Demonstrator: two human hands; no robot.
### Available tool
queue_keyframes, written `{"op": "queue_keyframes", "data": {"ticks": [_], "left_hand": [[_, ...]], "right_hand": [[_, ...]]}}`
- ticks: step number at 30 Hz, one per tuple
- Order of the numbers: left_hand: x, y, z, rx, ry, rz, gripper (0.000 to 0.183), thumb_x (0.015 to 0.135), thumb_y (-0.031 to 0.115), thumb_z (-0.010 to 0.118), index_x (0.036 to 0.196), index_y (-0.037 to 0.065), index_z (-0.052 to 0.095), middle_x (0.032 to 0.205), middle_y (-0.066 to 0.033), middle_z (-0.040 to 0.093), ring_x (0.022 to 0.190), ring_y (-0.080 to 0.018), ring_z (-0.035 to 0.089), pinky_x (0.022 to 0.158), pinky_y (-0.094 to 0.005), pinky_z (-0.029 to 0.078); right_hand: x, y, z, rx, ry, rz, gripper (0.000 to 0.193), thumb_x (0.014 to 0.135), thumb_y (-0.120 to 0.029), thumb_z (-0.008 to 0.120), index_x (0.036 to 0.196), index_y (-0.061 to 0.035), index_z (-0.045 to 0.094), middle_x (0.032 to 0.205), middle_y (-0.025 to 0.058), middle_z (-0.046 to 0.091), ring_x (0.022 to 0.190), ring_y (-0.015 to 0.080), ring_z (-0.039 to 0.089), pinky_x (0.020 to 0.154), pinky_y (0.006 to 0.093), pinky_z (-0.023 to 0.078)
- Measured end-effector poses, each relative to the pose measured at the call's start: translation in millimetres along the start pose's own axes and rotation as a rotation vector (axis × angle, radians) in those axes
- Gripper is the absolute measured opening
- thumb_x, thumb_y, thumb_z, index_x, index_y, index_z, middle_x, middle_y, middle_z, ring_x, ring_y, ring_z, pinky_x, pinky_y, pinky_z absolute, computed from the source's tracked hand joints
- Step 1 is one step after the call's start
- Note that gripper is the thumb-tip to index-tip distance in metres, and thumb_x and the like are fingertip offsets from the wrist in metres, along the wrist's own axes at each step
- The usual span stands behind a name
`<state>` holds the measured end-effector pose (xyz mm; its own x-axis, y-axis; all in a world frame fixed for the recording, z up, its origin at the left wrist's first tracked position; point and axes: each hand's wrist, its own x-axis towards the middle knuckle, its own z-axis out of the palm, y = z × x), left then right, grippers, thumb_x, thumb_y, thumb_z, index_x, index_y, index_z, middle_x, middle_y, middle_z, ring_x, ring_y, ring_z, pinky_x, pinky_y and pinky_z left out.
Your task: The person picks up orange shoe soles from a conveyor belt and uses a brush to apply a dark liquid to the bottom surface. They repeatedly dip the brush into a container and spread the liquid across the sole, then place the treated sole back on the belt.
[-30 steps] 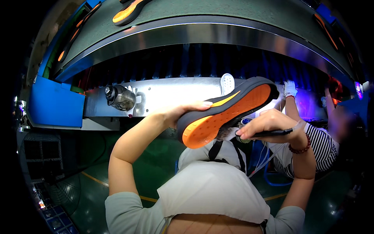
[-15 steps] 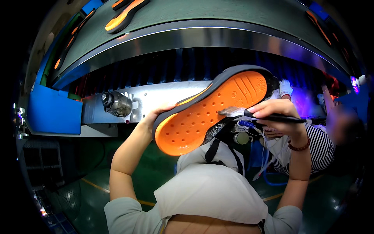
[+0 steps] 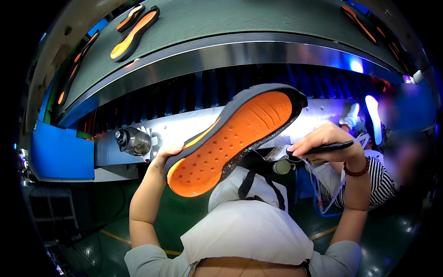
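Note:
My left hand (image 3: 169, 153) grips the rounded lower-left end of a large shoe sole (image 3: 226, 147), thumb along its edge. Black rubber walls surround the sole's orange inner face, which has small dimples and ridges and looks wet near the lower end. In my right hand (image 3: 325, 138), a brush (image 3: 328, 147) with a black handle is pinched between thumb and fingers. Its pale bristles point left, just past the right edge of the sole, off the orange face. Whether they touch the black wall cannot be told.
Beyond a metal ledge (image 3: 182, 123), a green conveyor belt (image 3: 240, 18) carries several orange-and-black soles (image 3: 134, 36). A dark clear bottle (image 3: 134, 141) stands on the ledge at left. At right sits a co-worker in striped clothing (image 3: 379, 177), with a gloved hand (image 3: 351, 117) near bright light.
The brush has come off the orange face toward the sole's right side. The sole has shifted left and slightly down in the view. Soles on the belt appear further left.

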<state>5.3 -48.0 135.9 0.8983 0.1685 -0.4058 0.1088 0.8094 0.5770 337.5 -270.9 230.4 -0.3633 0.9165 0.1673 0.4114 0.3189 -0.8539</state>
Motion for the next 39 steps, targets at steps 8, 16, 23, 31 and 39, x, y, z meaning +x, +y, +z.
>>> {"op": "queue_keyframes", "data": {"ticks": [8, 16, 23, 31, 39], "left_hand": [[-0.5, 2.4, -1.8, 0.001, 0.001, 0.003, 0.042, 0.079, 0.024, 0.052, 0.112, -0.002, 0.05, 0.107, -0.0175, 0.056, 0.093, -0.0261, 0.058, 0.085, -0.0358, 0.045], [61.7, -53.3, 36.5, -0.348, 0.001, 0.141, 0.044, 0.08, 0.025, 0.05, 0.115, -0.001, 0.048, 0.112, -0.0177, 0.055, 0.097, -0.0275, 0.057, 0.088, -0.0375, 0.043], [77.0, -70.7, 19.5, -0.573, -0.082, -0.038, 0.047, 0.081, 0.032, 0.045, 0.118, 0.003, 0.047, 0.121, -0.0152, 0.049, 0.107, -0.029, 0.05, 0.092, -0.04, 0.039], [98.2, -57.9, 38.1, -0.408, -0.096, -0.107, 0.049, 0.082, 0.033, 0.043, 0.122, 0.005, 0.045, 0.123, -0.0141, 0.047, 0.109, -0.0292, 0.049, 0.093, -0.0417, 0.037], [175.9, 50.6, 134.4, -0.283, -0.233, 0.388, 0.05, 0.085, 0.043, 0.041, 0.117, 0.006, 0.048, 0.117, -0.013, 0.052, 0.104, -0.0278, 0.053, 0.092, -0.0403, 0.039]], "right_hand": [[5.0, 9.1, -20.4, -0.094, 0.039, 0.052, 0.021, 0.067, 0.002, 0.066, 0.088, 0.0012, 0.064, 0.088, 0.0137, 0.065, 0.083, 0.0234, 0.063, 0.076, 0.0289, 0.049], [36.3, 29.5, 53.0, 0.532, 0.311, 0.219, 0.018, 0.072, -0.002, 0.066, 0.089, 0.0007, 0.065, 0.077, 0.0072, 0.065, 0.053, 0.0074, 0.056, 0.048, 0.018, 0.045], [15.4, 113.6, 49.2, 0.286, 1.035, 0.303, 0.01, 0.075, -0.008, 0.063, 0.081, -0.0006, 0.064, 0.068, 0.0031, 0.062, 0.042, 0.0034, 0.048, 0.039, 0.0154, 0.037], [-9.2, 57.5, 99.0, 0.707, 0.764, 0.237, 0.014, 0.073, -0.004, 0.062, 0.085, 0.0038, 0.064, 0.061, 0.003, 0.059, 0.039, 0.0042, 0.044, 0.035, 0.0169, 0.032], [-104.0, 101.4, 119.9, 1.187, 1.5, -0.328, 0.017, 0.085, -0.009, 0.051, 0.1, -0.0031, 0.056, 0.104, 0.0166, 0.058, 0.041, 0.0047, 0.035, 0.043, 0.0185, 0.029]]}}
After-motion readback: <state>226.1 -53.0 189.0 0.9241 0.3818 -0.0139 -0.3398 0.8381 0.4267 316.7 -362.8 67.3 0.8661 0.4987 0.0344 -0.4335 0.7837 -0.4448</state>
